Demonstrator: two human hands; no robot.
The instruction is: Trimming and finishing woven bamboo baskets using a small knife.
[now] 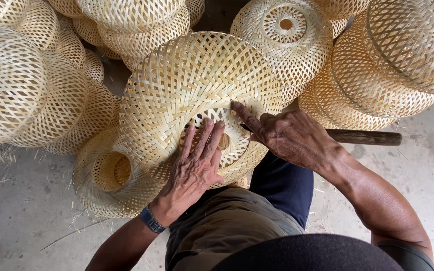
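A round woven bamboo shade (187,85) rests on my lap, its open rim facing me. My left hand (197,163) lies flat on the inner weave near the rim, fingers spread and pointing up. My right hand (290,135) grips a tool with a dark wooden handle (365,137) that sticks out to the right. Its index finger presses along the tool's thin front end against the weave at the rim. The tool's tip is hidden by my fingers. A blue band sits on my left wrist.
Several similar woven bamboo shades are piled around: a stack at the left (21,80), one on the floor by my left knee (109,173), others at the top (285,35) and right (408,45). The grey concrete floor (21,216) carries loose bamboo slivers.
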